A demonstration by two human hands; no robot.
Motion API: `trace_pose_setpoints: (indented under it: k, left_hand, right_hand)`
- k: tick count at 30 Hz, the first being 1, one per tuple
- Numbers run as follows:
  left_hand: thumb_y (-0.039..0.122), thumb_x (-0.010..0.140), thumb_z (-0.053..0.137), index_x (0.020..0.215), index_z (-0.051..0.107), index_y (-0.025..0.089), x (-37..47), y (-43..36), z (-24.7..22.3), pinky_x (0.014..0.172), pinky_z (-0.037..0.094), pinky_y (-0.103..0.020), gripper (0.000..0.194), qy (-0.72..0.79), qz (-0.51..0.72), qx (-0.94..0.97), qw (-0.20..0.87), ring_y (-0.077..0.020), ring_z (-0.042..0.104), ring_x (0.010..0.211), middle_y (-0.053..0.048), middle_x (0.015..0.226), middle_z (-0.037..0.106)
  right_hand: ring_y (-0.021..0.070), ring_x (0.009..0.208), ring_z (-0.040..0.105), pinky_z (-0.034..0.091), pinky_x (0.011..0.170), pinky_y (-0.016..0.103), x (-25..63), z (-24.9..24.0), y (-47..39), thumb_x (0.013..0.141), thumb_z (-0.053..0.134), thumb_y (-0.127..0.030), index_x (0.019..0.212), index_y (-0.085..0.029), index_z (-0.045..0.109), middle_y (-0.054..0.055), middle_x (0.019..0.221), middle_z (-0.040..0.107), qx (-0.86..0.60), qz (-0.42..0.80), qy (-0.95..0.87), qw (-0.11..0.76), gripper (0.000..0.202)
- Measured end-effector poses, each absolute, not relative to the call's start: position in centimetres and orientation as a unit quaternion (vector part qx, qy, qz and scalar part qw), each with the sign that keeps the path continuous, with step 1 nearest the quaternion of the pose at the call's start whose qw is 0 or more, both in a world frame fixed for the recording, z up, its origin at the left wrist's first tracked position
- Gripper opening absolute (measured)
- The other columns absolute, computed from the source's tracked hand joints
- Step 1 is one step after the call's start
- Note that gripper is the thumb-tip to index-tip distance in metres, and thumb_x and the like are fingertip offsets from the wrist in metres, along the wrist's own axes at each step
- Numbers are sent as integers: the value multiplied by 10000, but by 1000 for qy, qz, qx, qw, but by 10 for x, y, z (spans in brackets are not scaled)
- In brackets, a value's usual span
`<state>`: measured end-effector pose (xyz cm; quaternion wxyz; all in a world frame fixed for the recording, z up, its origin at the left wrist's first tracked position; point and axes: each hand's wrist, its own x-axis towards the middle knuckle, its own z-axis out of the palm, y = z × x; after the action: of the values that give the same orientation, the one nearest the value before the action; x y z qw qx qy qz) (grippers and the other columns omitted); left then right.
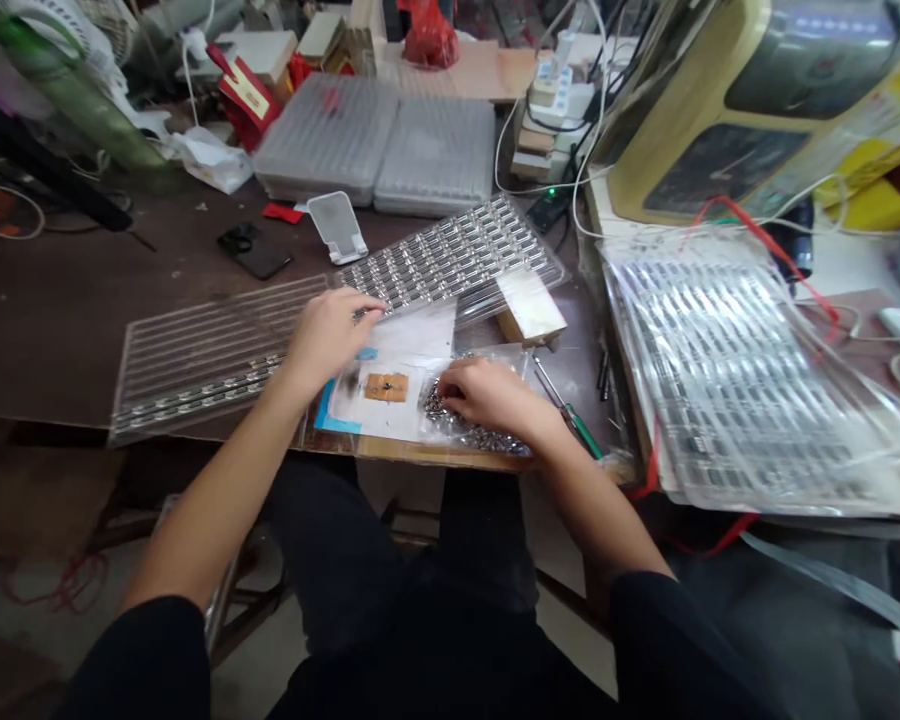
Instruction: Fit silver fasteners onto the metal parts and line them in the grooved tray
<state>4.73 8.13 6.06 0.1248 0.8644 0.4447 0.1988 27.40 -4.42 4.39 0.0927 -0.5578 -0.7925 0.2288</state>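
My left hand (334,330) is at the lower left corner of a clear tray (450,250) filled with rows of shiny metal parts, its fingers pinched on something I cannot make out. My right hand (487,395) reaches into a pile of small metal pieces (487,438) on a clear plastic bag, fingertips pressed together. Between the hands, a small orange-brown block (387,387) with a dark spot at its centre lies on a white sheet. Left of it, partly behind my left forearm, a second clear tray (195,335) holds metal parts along its lower rows.
A box with a white top (531,305) and a green-handled screwdriver (585,432) lie right of the work area. Bagged trays (735,370) fill the right side. A phone (255,250), a white stand (337,228) and closed clear cases (435,150) sit farther back.
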Motion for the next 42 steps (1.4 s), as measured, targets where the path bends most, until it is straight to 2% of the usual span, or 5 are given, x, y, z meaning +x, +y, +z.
trace_pose_setpoints:
  k: [8, 18, 26, 36, 42]
  left_hand:
    - [236, 857, 736, 922, 760, 183, 133, 95, 47, 921, 481, -410, 88, 437, 205, 866, 133, -274, 620, 1002, -93, 997, 717]
    - [249, 912, 623, 953, 663, 192, 62, 47, 35, 835, 541, -297, 81, 364, 397, 781, 316, -163, 691, 875, -36, 958, 746]
    - [349, 974, 503, 1023, 688, 190, 3, 7, 5, 831, 562, -314, 249, 467, 437, 690, 339, -181, 698, 867, -66, 1024, 752]
    - [380, 875, 735, 985, 759, 186, 3, 5, -2, 821, 595, -310, 224, 477, 460, 652, 368, -200, 739, 873, -62, 968, 788]
    - [354, 856, 770, 911, 786, 240, 3, 5, 1, 858, 574, -334, 128, 442, 409, 725, 336, -204, 734, 910, -28, 963, 792]
  right_hand:
    - [143, 675, 616, 387, 650, 264, 279, 45, -41, 896, 597, -128, 905, -179, 747, 32, 802, 742, -531, 288, -782, 156, 159]
    - [188, 885, 682, 503, 825, 310, 263, 38, -37, 927, 548, -90, 1031, -194, 797, 80, 964, 735, -494, 286, -774, 273, 290]
    - [196, 917, 695, 505, 871, 303, 210, 32, -16, 930, 549, -94, 960, -184, 763, 76, 971, 767, -525, 289, -769, 224, 234]
    - [232, 970, 672, 493, 859, 308, 195, 21, -29, 1021, 512, -196, 1157, -195, 745, 121, 1047, 729, -537, 157, -826, 72, 269]
    - [203, 1009, 703, 514, 878, 289, 221, 42, -29, 1006, 506, -177, 1169, -213, 750, 95, 1130, 747, -513, 232, -804, 191, 295]
